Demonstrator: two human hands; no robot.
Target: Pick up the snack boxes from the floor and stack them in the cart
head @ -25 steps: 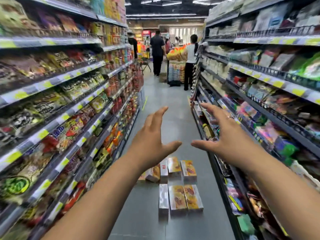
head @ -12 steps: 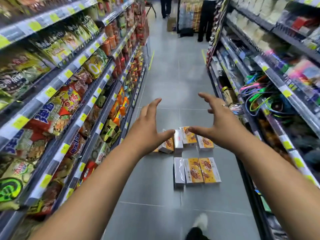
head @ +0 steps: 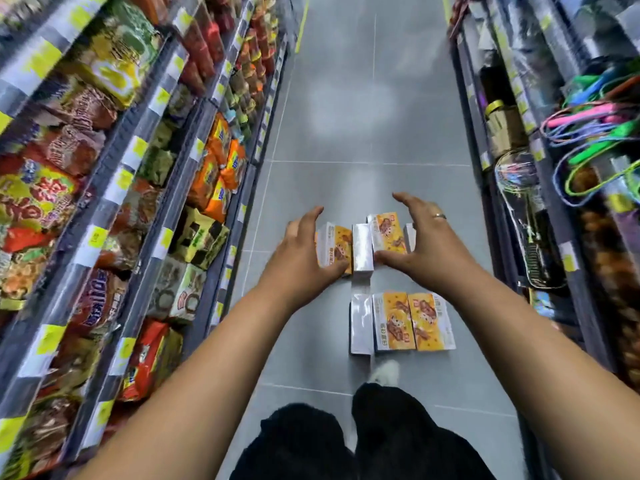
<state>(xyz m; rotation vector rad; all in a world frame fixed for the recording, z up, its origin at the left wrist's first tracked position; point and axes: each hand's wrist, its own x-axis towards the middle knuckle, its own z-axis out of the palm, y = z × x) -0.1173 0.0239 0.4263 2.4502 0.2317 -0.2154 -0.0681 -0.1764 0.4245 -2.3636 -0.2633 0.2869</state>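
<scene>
Nearest the camera: black trousers (head: 398, 431) and one white shoe (head: 384, 370) on the grey tiled floor (head: 346, 133). Just beyond the shoe, a near row of three snack boxes (head: 398, 322) lies flat, side by side. Left hand (head: 301, 258) and right hand (head: 426, 247), the latter with a ring (head: 440, 216), flank the far group of snack boxes (head: 363, 247). Fingers of both are spread wide and grip nothing; contact with the boxes cannot be determined. Stocked shelves (head: 138, 168) line both sides.

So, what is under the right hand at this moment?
Under the right hand lies the far row of snack boxes. An orange box face and a white box edge show past its thumb; the row's right end is covered.
</scene>
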